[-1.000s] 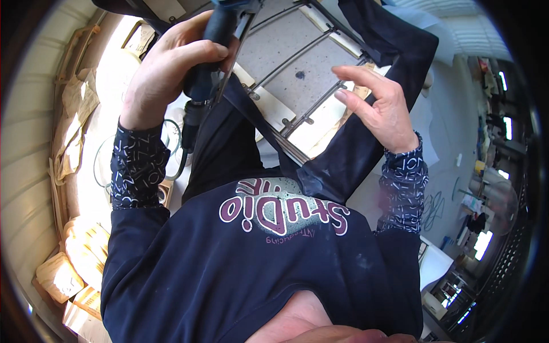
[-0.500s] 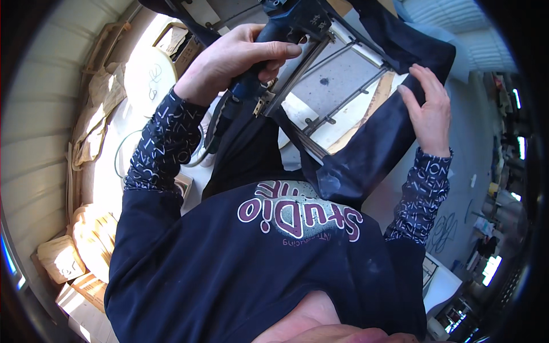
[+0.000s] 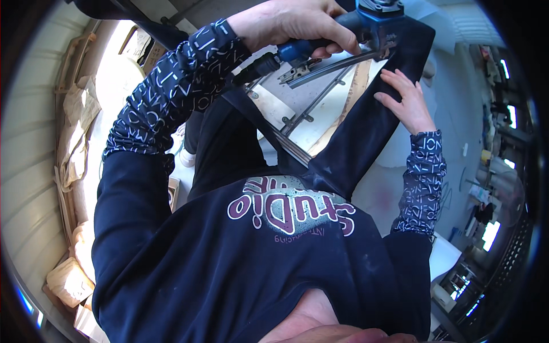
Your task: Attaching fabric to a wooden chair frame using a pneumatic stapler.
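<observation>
The staple gun (image 3: pixel 373 28) above the metal-railed frame (image 3: pixel 290 147) is probably rigid and head-heavy, best gripped by the handle (image 3: pixel 294 51) that the left hand (image 3: pixel 300 26) wraps, the empty right hand (image 3: pixel 408 102) loosely open by dark cloth (image 3: pixel 366 128).

Navy top (image 3: pixel 229 274), purple-and-white chest print (image 3: pixel 290 215); black lower sleeves (image 3: pixel 420 188), white-lettered; black trousers (image 3: pixel 227 143).

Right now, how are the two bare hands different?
The bare left hand curls round a blue-and-black power tool; the bare right hand is open, holding nothing. The left hand sits higher in view than the right hand. Both have black sleeves with white markings.
</observation>
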The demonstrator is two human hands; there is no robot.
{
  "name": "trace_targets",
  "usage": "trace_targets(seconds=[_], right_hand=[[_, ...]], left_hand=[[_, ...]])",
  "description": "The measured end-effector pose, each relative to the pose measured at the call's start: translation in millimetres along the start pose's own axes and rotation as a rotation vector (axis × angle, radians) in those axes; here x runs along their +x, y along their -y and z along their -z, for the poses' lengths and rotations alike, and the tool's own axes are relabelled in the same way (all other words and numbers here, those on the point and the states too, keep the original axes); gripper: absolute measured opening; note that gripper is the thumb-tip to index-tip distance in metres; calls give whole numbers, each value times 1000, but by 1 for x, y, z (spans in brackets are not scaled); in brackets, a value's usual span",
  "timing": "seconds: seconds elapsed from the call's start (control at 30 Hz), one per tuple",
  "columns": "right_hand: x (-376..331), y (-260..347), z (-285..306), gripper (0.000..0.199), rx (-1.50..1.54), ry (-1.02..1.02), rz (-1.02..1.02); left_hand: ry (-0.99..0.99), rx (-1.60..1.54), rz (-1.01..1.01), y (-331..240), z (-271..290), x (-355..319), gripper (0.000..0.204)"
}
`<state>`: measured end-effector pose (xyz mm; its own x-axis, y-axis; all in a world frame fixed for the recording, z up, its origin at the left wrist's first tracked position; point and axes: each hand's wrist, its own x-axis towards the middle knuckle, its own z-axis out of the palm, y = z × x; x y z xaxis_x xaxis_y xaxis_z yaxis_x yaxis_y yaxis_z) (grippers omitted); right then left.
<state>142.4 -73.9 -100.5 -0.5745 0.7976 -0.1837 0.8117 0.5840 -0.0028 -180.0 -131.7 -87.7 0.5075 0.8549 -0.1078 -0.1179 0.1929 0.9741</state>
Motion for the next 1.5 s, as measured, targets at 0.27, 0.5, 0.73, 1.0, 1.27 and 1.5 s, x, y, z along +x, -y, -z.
trace_targets(seconds=[0.27,0.5,0.73,1.0,1.27,1.5], right_hand=[[25,21,-3,53,-74,136,-17],[35,-4,-7,69,-54,65,27],[26,3,-12,74,-71,27,87],[24,-10,-12,54,358,-368,130],[-13,-53,-57,45,541,-696,-197],[3,-35,-92,64,1552,-733,-352]], left_hand=[[285,257,146,18,15,55,12],[358,218,141,17,31,104,9],[496,326,219,32,48,125,12],[468,628,241,17,46,131,12],[-195,1185,-280,21,20,77,20],[-638,1637,-252,100,25,51,39]])
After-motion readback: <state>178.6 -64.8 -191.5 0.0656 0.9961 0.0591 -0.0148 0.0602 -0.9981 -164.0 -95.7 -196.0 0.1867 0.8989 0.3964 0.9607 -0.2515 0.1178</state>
